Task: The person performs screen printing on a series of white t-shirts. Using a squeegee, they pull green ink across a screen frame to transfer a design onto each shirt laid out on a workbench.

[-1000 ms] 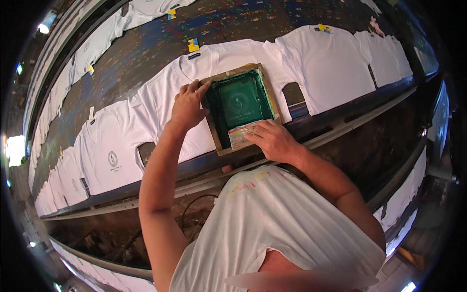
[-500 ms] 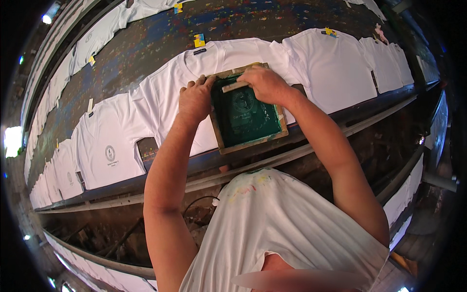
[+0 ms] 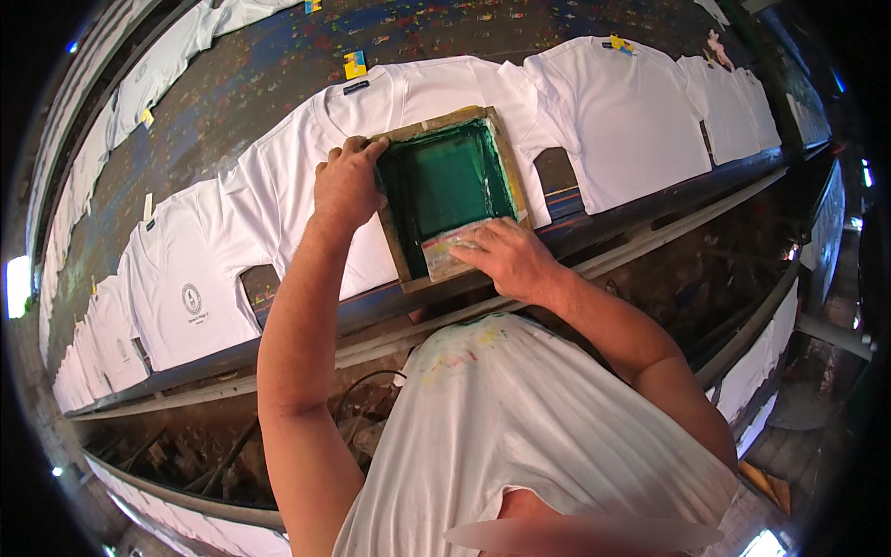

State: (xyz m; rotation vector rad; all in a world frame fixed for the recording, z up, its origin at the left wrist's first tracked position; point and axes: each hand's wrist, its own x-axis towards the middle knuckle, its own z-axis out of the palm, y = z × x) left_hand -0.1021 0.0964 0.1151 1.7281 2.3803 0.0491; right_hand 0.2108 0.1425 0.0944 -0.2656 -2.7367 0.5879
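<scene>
A wooden-framed printing screen with green mesh lies on a white T-shirt, covering part of it. My left hand grips the screen's far left corner, fingers over the wooden rim. Inside the frame, at its near end, my right hand is closed on a squeegee. The squeegee's broad, ink-stained face leans against the mesh and spans much of the frame's width. Ink edges the mesh in darker green along the sides.
White T-shirts lie in a row along the long dark table; one shirt to the left bears a round dark print. Another plain shirt lies right. Yellow-blue tags sit by the collars. A rail runs along the table's near edge.
My right hand has drawn the squeegee from the screen's far end to its near end. My left hand stays on the corner. The round design in the mesh no longer shows.
</scene>
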